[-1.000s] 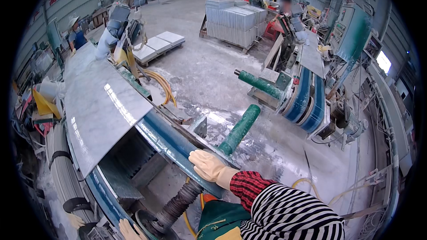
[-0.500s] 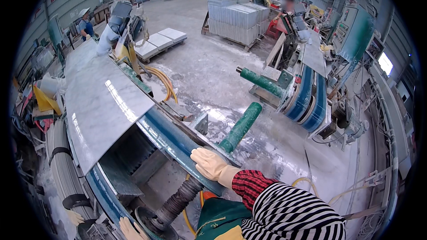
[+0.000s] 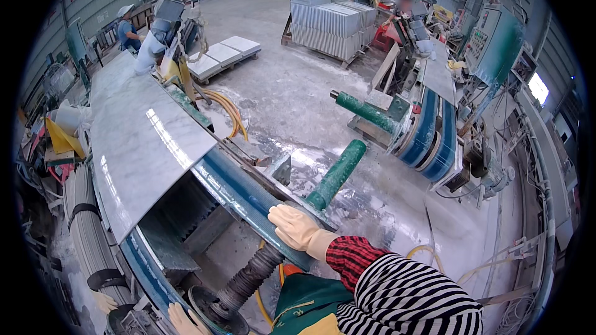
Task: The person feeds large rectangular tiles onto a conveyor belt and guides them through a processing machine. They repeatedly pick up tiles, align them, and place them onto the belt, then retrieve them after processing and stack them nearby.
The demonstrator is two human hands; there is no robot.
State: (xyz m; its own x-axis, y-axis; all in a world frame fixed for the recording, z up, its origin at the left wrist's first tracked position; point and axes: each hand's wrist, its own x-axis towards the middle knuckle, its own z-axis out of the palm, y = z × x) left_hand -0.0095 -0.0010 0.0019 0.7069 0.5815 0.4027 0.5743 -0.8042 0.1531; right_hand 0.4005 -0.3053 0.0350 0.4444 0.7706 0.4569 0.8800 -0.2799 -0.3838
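My right hand (image 3: 297,228), in a cream rubber glove, lies with its fingers stretched out on the near end of a blue conveyor belt (image 3: 233,187). At the lower edge my left hand (image 3: 185,321), gloved alike, shows only in part; its fingers are extended over a second blue belt (image 3: 141,267). Neither hand holds anything. A polished white-grey marble slab (image 3: 139,130) spans both belts farther off, apart from my hands. Between the belts runs a ridged, dirt-coated roller shaft (image 3: 251,278).
A green cylinder (image 3: 337,175) juts out beside my right hand. Bundled grey strips (image 3: 93,229) lie left of the belts. Other cream gloved fingers or a glove (image 3: 104,301) show there. Beyond are a hose (image 3: 233,111), stacked slabs (image 3: 326,22), another conveyor (image 3: 428,136) and two people.
The person at the far left has turned and shifted slightly right, toward the machine. My right hand stays on the belt, a hair farther right in view. The slab looks unmoved.
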